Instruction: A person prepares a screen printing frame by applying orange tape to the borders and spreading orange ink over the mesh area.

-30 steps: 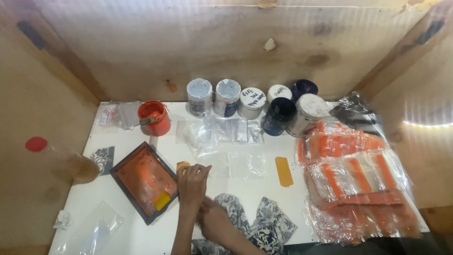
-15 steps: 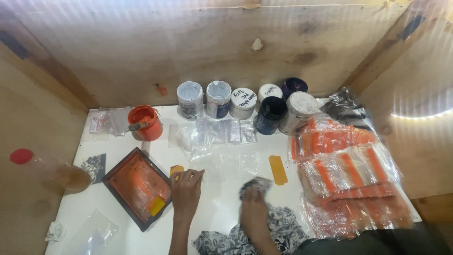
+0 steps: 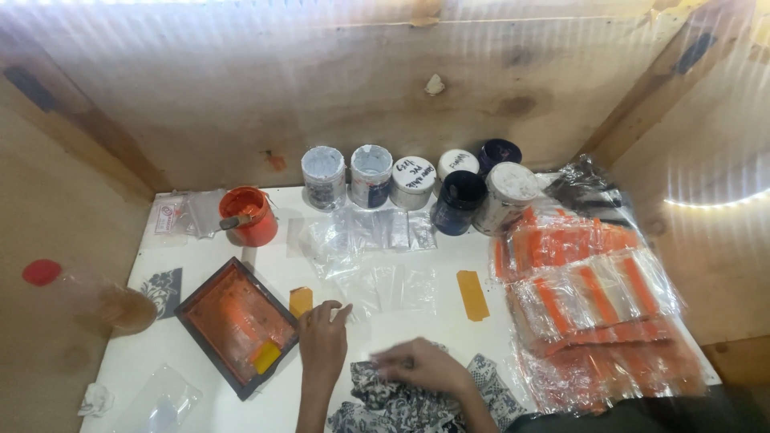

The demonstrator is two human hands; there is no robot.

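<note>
My left hand [image 3: 322,341] lies flat on the white table [image 3: 449,265], fingers spread, just right of a dark square frame [image 3: 237,325] smeared with orange ink. An orange rectangular piece [image 3: 301,300] sits beside its fingertips. My right hand [image 3: 421,367] rests on a black-and-white patterned cloth [image 3: 377,401] at the near edge, fingers pointing left and blurred; I cannot tell whether it grips the cloth. A small yellow scraper [image 3: 267,357] lies in the frame's near corner.
Several paint jars [image 3: 413,183] line the back, with an orange pot [image 3: 250,215] and its stirrer to the left. Clear plastic bags [image 3: 377,248] lie mid-table, an orange strip [image 3: 472,294] beside them. Bagged orange items [image 3: 593,313] pile at right. A bottle with a red cap [image 3: 88,297] lies at left.
My right hand moved from the right side of the cloth leftward across it, toward my left hand. The left hand stays by the frame. The camera view shifted slightly.
</note>
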